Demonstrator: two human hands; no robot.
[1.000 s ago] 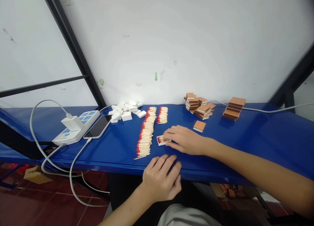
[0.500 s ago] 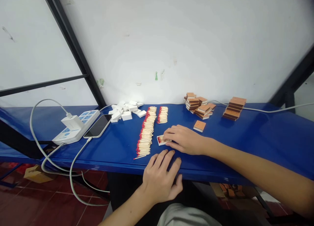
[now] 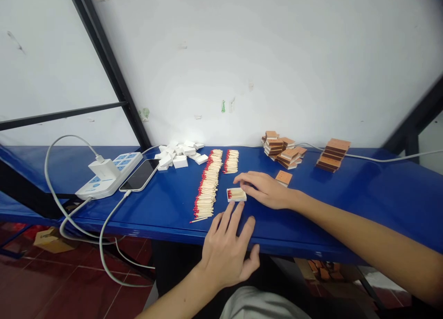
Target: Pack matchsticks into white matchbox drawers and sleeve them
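A white matchbox tray (image 3: pixel 236 199) with red-tipped matches (image 3: pixel 236 194) in it lies on the blue shelf. My left hand (image 3: pixel 228 247) is open, palm down, its fingers spread over the shelf's front edge and the longest fingertips at the tray's near side. At the tray's right end is my right hand (image 3: pixel 265 189), open, its thumb and forefinger apart above the far right corner. Left of the tray runs a long row of matches (image 3: pixel 207 185), with a shorter row of matches (image 3: pixel 231 161) behind it. One brown matchbox (image 3: pixel 284 177) lies just beyond my right hand, partly covered by it.
White trays (image 3: pixel 180 153) are heaped at the back left. Brown matchboxes (image 3: pixel 282 148) pile up at the back, with a neater stack of matchboxes (image 3: pixel 333 155) to the right. A phone (image 3: pixel 140 175), a power strip (image 3: pixel 114 180) and white cables (image 3: pixel 104 226) occupy the left.
My right hand has drawn back from over the tray, uncovering the matches. The tray now lies straighter, and my left fingertips have reached its near edge. The view has shifted slightly.
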